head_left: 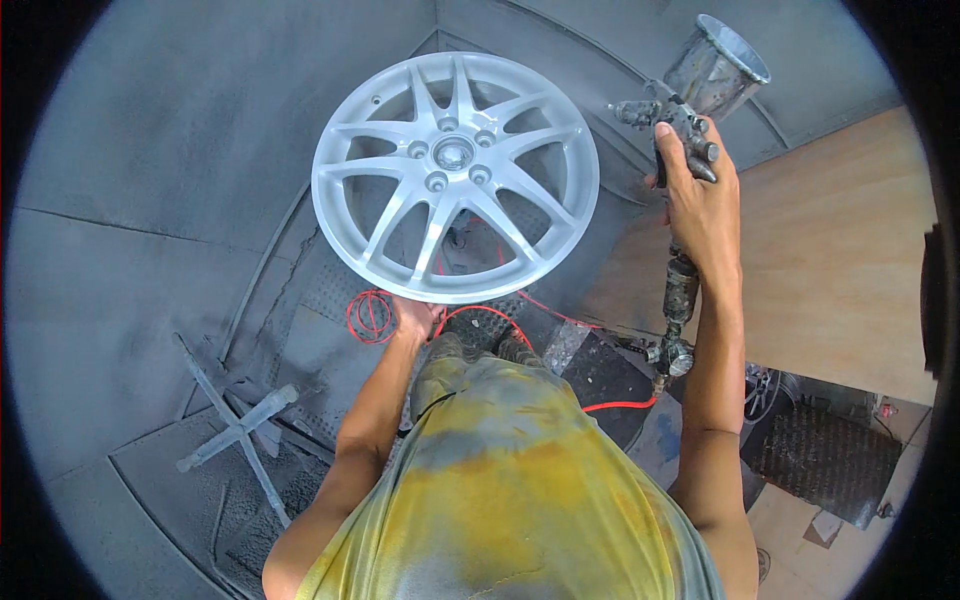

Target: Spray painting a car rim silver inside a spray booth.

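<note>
- Head view: a wheel (453,152) faces me, upper middle, ahead of my torso and above the floor; what carries it is hidden behind it.
- It is pale silver-white all over, with a light sheen on the slim paired spokes, five bolt holes around a round centre cap (453,153), and a small hole near the upper left of its edge. Dark gaps between the spokes show the ground beyond.
- My right hand (703,180) is wrapped around the handle of a spray gun (682,118), to the right of the wheel and apart from it. The nozzle end points left; a paint-stained cup (717,68) sits tilted on top.
- My left hand (414,317) is at the wheel's lower edge, fingers partly covered by it; I cannot tell whether they grip anything.
- Below the gun hangs a dark, spattered cylinder (680,290) with fittings, and a red hose (620,405) runs from it toward my body. A red coil (370,318) lies just left of my left hand.
- My stained yellow-and-grey shirt (500,480) blocks much of the lower view.
- Grey-coated walls (150,130) stand left and ahead, a cross-shaped stand (240,430) at lower left, a tan board (830,250) at right, and a dark textured mat (825,460) below that board.
</note>
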A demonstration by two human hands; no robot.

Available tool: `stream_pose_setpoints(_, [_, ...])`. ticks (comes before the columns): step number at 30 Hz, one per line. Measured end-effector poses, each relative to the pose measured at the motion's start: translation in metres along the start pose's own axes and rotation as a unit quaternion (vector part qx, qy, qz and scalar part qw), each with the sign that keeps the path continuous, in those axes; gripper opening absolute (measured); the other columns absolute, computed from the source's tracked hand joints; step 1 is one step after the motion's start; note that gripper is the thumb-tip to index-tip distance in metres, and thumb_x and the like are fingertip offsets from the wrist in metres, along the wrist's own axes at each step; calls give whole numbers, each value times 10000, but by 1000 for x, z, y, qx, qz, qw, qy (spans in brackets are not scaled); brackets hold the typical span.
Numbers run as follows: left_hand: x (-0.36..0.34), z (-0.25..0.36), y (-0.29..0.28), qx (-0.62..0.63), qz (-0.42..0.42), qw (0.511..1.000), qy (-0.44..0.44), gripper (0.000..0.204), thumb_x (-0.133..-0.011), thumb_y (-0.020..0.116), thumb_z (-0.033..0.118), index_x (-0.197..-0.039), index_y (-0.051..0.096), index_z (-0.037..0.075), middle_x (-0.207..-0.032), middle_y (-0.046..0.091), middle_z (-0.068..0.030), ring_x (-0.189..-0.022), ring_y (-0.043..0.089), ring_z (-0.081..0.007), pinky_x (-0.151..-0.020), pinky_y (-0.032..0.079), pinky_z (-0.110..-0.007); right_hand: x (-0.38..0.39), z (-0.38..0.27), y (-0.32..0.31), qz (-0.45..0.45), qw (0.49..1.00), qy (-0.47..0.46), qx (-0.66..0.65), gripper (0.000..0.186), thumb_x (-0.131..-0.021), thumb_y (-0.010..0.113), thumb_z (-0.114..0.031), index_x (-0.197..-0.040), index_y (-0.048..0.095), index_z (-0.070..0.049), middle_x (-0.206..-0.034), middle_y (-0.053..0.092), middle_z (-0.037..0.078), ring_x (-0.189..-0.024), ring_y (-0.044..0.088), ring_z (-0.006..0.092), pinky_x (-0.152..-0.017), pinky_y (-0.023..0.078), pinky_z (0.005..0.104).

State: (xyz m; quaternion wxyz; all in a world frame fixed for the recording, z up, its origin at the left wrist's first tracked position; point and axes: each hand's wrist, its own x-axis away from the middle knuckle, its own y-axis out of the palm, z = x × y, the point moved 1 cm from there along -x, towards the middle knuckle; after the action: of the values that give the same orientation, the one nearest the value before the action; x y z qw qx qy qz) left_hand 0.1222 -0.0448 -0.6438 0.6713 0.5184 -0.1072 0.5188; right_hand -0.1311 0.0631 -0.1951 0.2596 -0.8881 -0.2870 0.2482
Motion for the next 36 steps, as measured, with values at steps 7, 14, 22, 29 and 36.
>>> stream_pose_setpoints(7, [-51,54,-57,38,24,997,69,563,-1000,485,578,-1322,609,134,-1303,646,-79,-1219,598,-321,-1031,495,-549,10,-24,6,15,999,-7,-30,291,-1027,645,-334,-1089,638,-49,-688,591,24,-629,625,111,-492,482,303])
stream_pose_setpoints(14, [-45,60,-39,89,-35,992,79,761,-992,428,677,-1499,466,110,-1520,500,-105,-1364,495,-365,-1139,421,-548,17,-12,7,-38,999,-6,-6,276,-1033,632,-315,-1070,631,-42,-676,597,23,-624,600,109,-540,472,305])
stream_pose_setpoints(22, [-24,32,-20,118,-16,990,80,723,-965,459,701,-1414,552,142,-1380,624,-59,-1244,615,-278,-1065,510,-459,51,-34,8,-114,991,29,-62,253,-1030,637,-299,-1060,644,-47,-675,600,-3,-558,512,71,-481,417,281])
stream_pose_setpoints(29, [-48,35,-39,129,-45,984,118,645,-989,475,624,-1337,600,95,-1275,661,-86,-1173,633,-302,-1047,493,-509,41,-14,8,-55,998,23,-19,273,-1025,641,-271,-1131,621,-21,-756,641,73,-643,651,154,-619,515,334])
stream_pose_setpoints(36, [-81,76,-74,113,-59,986,110,533,-990,489,584,-1186,664,120,-1117,688,-77,-1085,638,-306,-968,513,-548,38,-4,-6,7,999,44,-28,246,-1034,643,-275,-1094,628,-37,-727,598,15,-647,608,106,-601,490,303])
